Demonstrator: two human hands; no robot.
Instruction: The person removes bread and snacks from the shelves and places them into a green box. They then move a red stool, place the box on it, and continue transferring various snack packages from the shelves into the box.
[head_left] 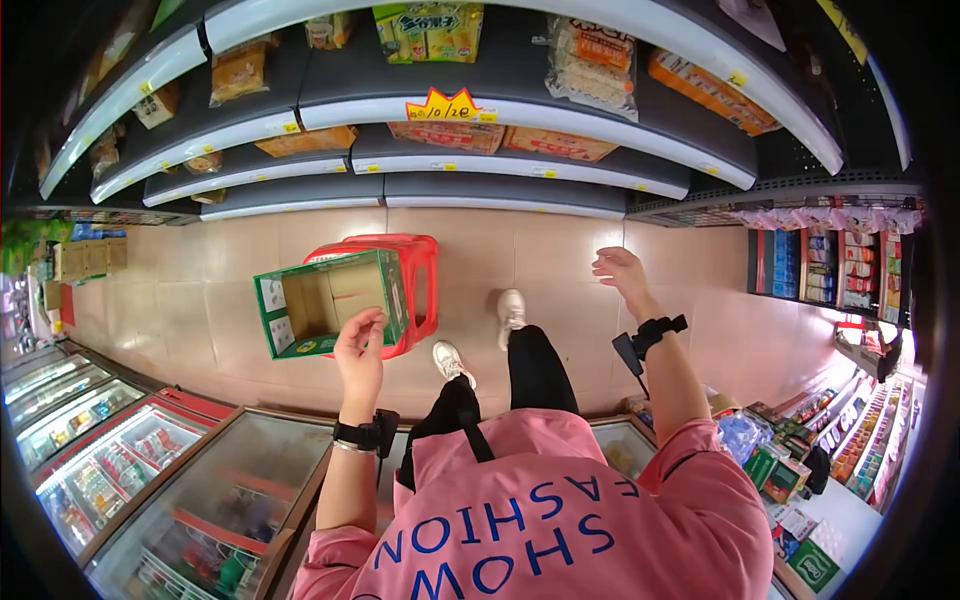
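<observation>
An empty green cardboard box (pixel 335 300) rests tilted on a red plastic basket (pixel 423 290), left of my feet on the tiled floor. My left hand (pixel 360 345) is raised in front of the box's near side, its fingers curled loosely with nothing seen in them; whether it touches the box I cannot tell. Out to the right, above the floor, my right hand (pixel 622 272) hangs with fingers slightly bent and apart, holding nothing. Each wrist wears a black strap with a small device.
Ahead stand grey shelves (pixel 520 180) with packaged foods and a yellow price sign (pixel 450 106). Glass-topped freezers (pixel 215 500) line the near left. Stocked racks (pixel 830 270) stand at the right, with boxes and bags (pixel 775 465) at the lower right.
</observation>
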